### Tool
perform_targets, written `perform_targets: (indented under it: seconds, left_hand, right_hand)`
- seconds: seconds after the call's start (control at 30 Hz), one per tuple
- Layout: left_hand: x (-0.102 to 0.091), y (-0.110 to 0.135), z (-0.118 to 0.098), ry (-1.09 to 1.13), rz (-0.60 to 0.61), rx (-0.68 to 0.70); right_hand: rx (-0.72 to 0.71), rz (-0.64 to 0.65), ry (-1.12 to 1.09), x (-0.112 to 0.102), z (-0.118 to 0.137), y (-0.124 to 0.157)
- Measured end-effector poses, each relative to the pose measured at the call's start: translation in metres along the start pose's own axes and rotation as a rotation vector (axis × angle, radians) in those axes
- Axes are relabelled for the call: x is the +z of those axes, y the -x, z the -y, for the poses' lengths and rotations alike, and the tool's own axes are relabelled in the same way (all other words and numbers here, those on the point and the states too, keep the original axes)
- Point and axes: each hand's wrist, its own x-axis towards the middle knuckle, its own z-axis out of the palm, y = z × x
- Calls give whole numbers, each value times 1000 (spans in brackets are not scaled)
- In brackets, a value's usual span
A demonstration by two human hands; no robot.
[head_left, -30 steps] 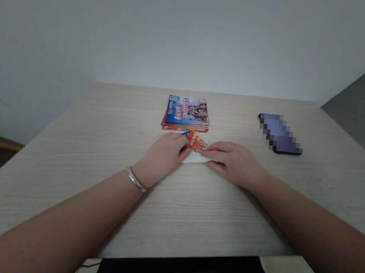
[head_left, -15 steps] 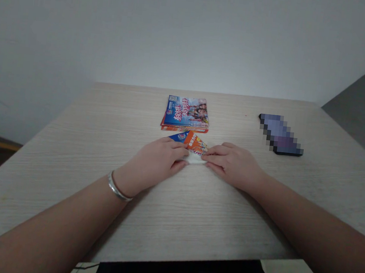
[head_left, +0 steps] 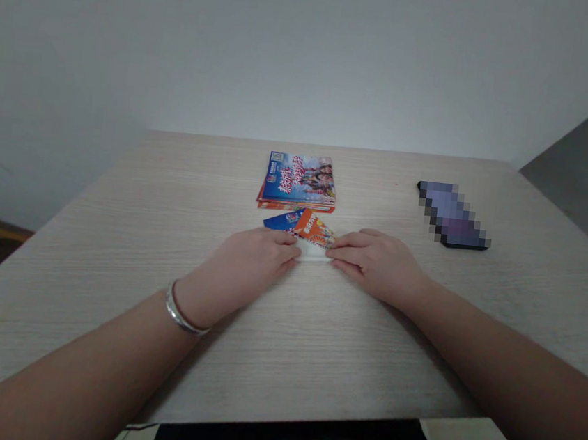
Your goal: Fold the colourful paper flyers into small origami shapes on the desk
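Note:
A small folded sheet of printed paper (head_left: 310, 230), orange and blue on its face and white underneath, lies on the wooden table (head_left: 168, 221) between my hands. My left hand (head_left: 248, 261), with a silver bangle on the wrist, presses its fingertips on the sheet's left edge. From the right, my right hand (head_left: 374, 260) pinches the paper's corner with fingers together. Part of the sheet is hidden under both hands.
A stack of colourful printed leaflets (head_left: 299, 180) lies just beyond the folded sheet. A dark phone (head_left: 452, 215), pixelated, rests at the table's right. The table's near edge runs close to my body; a grey wall stands behind.
My left hand has slid back toward me and left along the paper, uncovering more of its blue part. The right hand has stayed almost still on the right corner.

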Motion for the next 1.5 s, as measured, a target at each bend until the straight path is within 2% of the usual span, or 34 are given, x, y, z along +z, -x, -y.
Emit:
perform_targets:
  seconds: [0.3, 0.57, 0.9, 1.17, 1.5]
  left_hand:
    - [-2, 2, -2, -26, 43, -18]
    - [-2, 1, -3, -57, 18, -10]
    - [-2, 2, -4, -67, 54, -21]
    - [-5, 3, -5, -82, 98, -12]
    - [-6, 4, -6, -118, 79, -22]
  right_hand:
    - [-22, -5, 7, 0, 0, -1]
    - [9, 62, 18, -7, 3, -1]
    - [-32, 11, -28, -5, 0, -1]
    - [-22, 30, -19, -5, 0, -1]
    - [-26, 18, -10, -4, 2, -1]
